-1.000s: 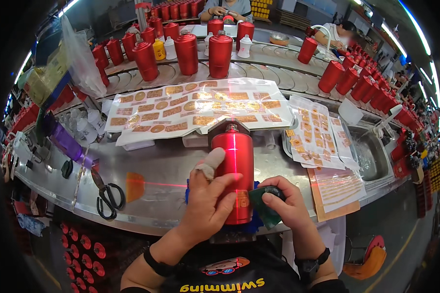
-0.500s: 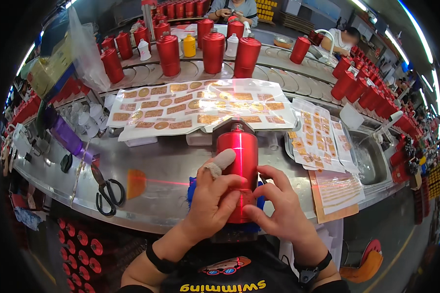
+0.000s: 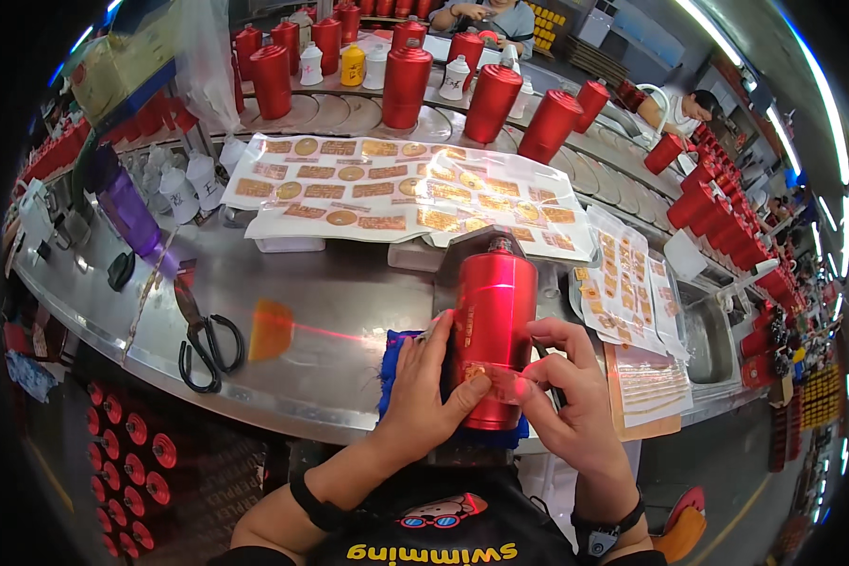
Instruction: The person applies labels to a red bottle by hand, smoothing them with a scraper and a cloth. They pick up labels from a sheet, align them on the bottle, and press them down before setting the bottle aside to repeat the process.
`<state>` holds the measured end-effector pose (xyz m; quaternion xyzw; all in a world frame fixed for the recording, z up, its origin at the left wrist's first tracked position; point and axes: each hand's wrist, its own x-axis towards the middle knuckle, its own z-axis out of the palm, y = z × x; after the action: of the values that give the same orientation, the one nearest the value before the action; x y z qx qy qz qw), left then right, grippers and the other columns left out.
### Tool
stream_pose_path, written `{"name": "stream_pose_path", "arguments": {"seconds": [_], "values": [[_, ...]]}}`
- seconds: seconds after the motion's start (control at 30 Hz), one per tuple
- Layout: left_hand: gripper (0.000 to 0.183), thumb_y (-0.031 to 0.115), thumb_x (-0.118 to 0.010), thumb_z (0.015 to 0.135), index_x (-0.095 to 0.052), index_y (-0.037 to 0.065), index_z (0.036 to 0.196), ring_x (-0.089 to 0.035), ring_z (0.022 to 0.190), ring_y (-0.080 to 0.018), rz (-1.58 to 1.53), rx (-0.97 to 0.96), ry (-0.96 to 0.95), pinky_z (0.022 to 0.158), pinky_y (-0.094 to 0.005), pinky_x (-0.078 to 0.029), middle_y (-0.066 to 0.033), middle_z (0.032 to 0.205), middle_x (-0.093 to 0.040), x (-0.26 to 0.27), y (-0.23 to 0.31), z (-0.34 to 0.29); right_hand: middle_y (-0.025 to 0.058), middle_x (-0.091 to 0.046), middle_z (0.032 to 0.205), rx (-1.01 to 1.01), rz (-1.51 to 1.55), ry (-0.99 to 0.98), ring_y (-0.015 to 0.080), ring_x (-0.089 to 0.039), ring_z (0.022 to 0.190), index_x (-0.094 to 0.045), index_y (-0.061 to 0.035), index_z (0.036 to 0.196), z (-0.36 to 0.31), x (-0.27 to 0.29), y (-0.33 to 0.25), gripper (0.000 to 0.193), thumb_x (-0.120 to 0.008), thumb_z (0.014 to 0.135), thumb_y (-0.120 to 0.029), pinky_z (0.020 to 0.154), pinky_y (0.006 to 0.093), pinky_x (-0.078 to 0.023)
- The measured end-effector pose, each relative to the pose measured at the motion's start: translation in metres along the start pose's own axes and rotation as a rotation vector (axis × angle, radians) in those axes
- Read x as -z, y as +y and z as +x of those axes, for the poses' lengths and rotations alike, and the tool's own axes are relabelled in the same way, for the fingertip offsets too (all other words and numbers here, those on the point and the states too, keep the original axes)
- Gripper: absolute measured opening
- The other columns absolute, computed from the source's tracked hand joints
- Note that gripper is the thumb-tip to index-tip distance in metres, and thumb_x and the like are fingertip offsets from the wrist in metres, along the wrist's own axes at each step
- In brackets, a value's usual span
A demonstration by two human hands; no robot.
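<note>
A glossy red bottle (image 3: 497, 302) lies tilted in front of me, its neck pointing away, on a blue cloth (image 3: 394, 366). My left hand (image 3: 423, 385) is wrapped along the bottle's left side. Its thumb presses the left end of a clear film label (image 3: 507, 385) against the lower part of the bottle. Between thumb and fingers, my right hand (image 3: 571, 391) pinches the label's right end, beside the bottle. Small gold marking shows on the bottle above the film. A red light line runs across the table and over the bottle.
Large sheets of gold labels (image 3: 349, 193) lie beyond the bottle, smaller label sheets (image 3: 623, 283) to the right. Black-handled scissors (image 3: 208, 344) and an orange scraper (image 3: 272, 330) lie left. Behind runs a conveyor with red bottles (image 3: 407, 90); a sink (image 3: 712, 344) stands right. Two people work farther back.
My left hand has turned from pinching over the bottle to lying along its side. My right fingers, apart before, now pinch the film. The view has shifted, and the conveyor bottles stand elsewhere.
</note>
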<state>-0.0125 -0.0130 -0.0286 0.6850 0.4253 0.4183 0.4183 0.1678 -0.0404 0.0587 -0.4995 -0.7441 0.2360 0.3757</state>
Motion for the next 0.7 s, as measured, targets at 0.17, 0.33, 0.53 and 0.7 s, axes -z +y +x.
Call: {"name": "stream_pose_path", "arguments": {"seconds": [0.17, 0.33, 0.53, 0.7], "values": [[0.082, 0.046, -0.056, 0.094, -0.025, -0.006, 0.148, -0.037, 0.132, -0.0345, 0.003, -0.011, -0.005, 0.112, -0.0423, -0.023, -0.0248, 0.142, -0.041, 0.000, -0.002, 0.000, 0.0185, -0.051, 0.125, -0.034, -0.007, 0.004, 0.0283, -0.054, 0.111, -0.061, 0.0013, 0.081, -0.001, -0.001, 0.001, 0.008, -0.066, 0.083, -0.004, 0.097, 0.0392, -0.042], [0.079, 0.043, -0.054, 0.096, -0.023, -0.006, 0.149, -0.037, 0.132, -0.0346, -0.020, -0.020, -0.017, 0.113, -0.0419, -0.021, -0.0247, 0.141, -0.042, 0.001, -0.002, 0.000, 0.0209, -0.052, 0.119, 0.033, -0.063, 0.041, 0.0265, -0.058, 0.099, -0.063, 0.0011, 0.083, -0.004, -0.002, 0.011, 0.005, -0.066, 0.083, -0.003, 0.075, 0.0320, -0.051], [0.073, 0.045, -0.046, 0.099, -0.025, -0.006, 0.148, -0.036, 0.136, -0.0391, -0.034, -0.036, -0.016, 0.114, -0.0516, -0.014, -0.0273, 0.142, -0.041, 0.002, -0.003, 0.001, 0.0200, -0.051, 0.119, 0.045, -0.071, 0.054, 0.0248, -0.057, 0.098, -0.063, 0.0016, 0.082, -0.005, -0.004, 0.015, 0.006, -0.066, 0.084, -0.003, 0.073, 0.0307, -0.051], [0.065, 0.040, -0.041, 0.102, -0.027, -0.004, 0.148, -0.037, 0.135, -0.0368, -0.100, -0.017, -0.015, 0.114, -0.0488, -0.016, -0.0253, 0.142, -0.042, 0.003, -0.004, 0.001, 0.0192, -0.051, 0.118, -0.009, -0.041, 0.072, 0.0240, -0.057, 0.096, -0.063, 0.0015, 0.082, -0.006, -0.005, 0.017, 0.006, -0.066, 0.084, -0.004, 0.071, 0.0299, -0.051]]}}
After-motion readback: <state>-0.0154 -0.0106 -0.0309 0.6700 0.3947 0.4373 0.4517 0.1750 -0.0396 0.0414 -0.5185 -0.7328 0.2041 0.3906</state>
